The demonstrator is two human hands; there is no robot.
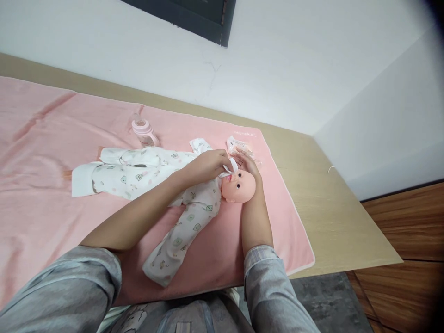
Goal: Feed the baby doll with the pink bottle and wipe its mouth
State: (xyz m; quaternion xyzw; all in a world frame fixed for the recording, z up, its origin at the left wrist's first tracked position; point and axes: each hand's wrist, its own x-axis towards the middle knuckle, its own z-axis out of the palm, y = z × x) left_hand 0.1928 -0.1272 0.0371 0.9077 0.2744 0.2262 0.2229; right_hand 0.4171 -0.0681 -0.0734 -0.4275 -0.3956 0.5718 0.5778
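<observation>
A baby doll point(239, 186) in white printed clothes point(173, 169) lies on its back, its head toward the right. My left hand point(212, 165) pinches a white wipe point(233, 165) against the doll's face, by the mouth. My right hand point(248, 163) is beside the far side of the doll's head, fingers stretched out and slightly curved, with the forearm passing the crown. Just beyond those fingers lies a small clear-and-white packet point(239, 145); whether they touch it I cannot tell.
A pink blanket point(48, 134) covers much of the wooden table point(333, 208). Behind the doll's legs, a pink baby bottle point(144, 132) lies tilted on the blanket. A white wall point(277, 69) borders the back, and wooden cabinetry point(412, 226) stands at the right.
</observation>
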